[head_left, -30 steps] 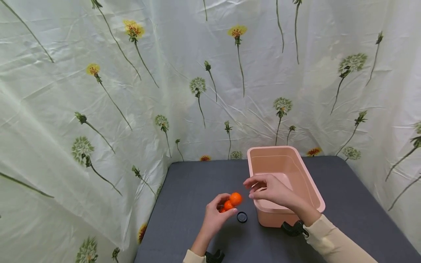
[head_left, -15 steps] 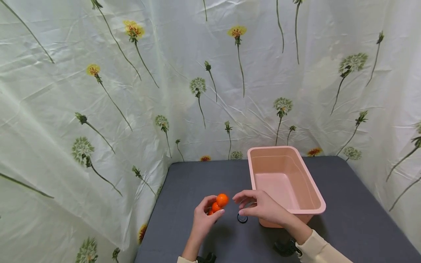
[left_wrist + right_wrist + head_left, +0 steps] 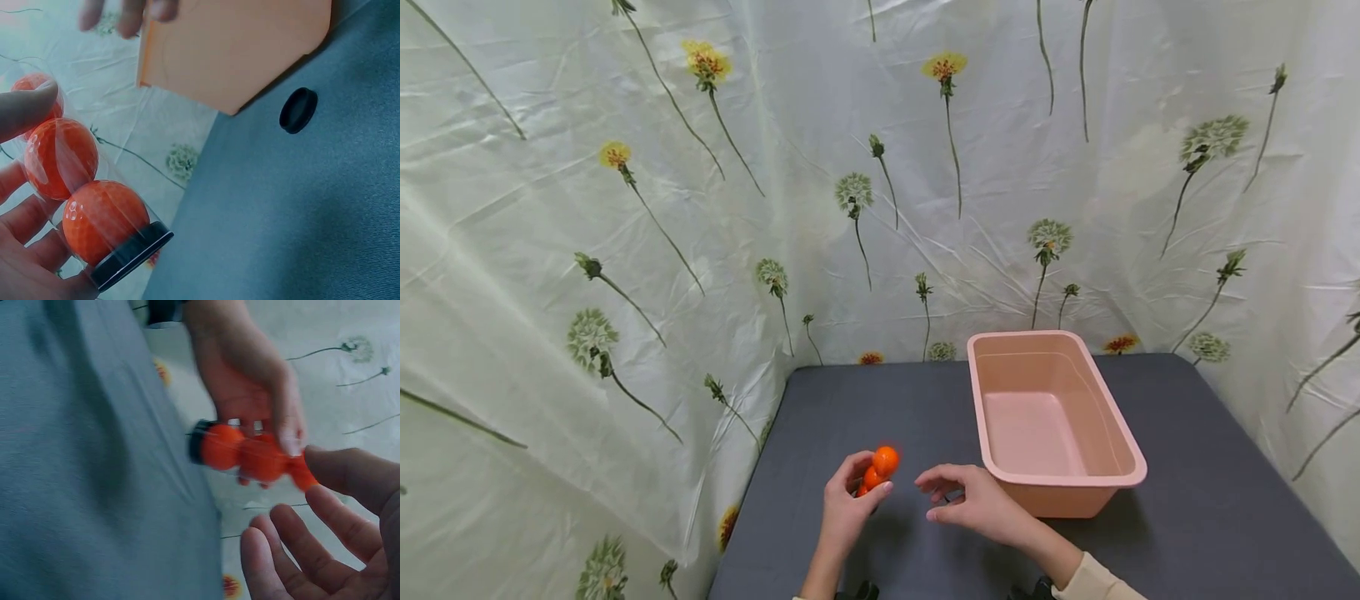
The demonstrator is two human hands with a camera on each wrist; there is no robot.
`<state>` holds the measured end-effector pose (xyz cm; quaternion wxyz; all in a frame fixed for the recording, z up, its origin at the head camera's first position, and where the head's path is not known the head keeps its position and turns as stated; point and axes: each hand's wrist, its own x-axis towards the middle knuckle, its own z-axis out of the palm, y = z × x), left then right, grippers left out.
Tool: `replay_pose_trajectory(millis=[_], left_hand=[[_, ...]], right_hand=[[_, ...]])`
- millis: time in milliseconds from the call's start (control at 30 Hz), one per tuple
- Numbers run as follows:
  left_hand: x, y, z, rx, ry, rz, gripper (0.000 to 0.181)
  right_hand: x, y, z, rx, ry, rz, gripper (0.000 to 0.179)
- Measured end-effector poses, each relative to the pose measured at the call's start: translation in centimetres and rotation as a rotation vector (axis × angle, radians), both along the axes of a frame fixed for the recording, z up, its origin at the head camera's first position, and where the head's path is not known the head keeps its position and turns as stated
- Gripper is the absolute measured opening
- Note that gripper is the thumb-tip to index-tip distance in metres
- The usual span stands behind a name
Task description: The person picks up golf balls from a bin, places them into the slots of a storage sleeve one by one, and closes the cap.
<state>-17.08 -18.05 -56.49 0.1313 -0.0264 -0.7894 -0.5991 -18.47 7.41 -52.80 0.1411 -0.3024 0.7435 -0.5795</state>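
My left hand (image 3: 844, 512) grips a clear tube (image 3: 87, 187) of orange balls, raised over the table. In the left wrist view three dimpled orange balls (image 3: 105, 219) sit in line inside it, and a black cap (image 3: 133, 257) closes the lower end. The tube stands tilted, its upper end leaning toward my right hand (image 3: 973, 500). That hand hovers just to the right, fingers loosely bent, holding nothing. A loose round black lid (image 3: 299, 110) lies on the table, mostly hidden behind my right fingers in the head view.
A pink plastic bin (image 3: 1052, 500) stands on the dark grey table (image 3: 865, 400), right behind my right hand. Nothing shows inside the bin. A floral curtain (image 3: 805, 208) hangs along the back and sides of the table.
My right hand has come from over the bin's near rim, left and toward me. My left hand has moved left and slightly nearer me, still holding the tube.
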Motion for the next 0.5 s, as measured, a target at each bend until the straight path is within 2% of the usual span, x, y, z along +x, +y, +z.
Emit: replay_pose_trajectory(millis=[267, 500], left_hand=[[0.3, 0.1, -0.2, 0.019, -0.048, 0.005, 0.046], [0.6, 0.4, -0.4, 0.035, -0.069, 0.000, 0.046]], right_hand=[[0.1, -0.3, -3.9, -0.014, 0.018, -0.155, 0.039], [0.1, -0.2, -6.8, 0.035, 0.012, -0.325, 0.043]])
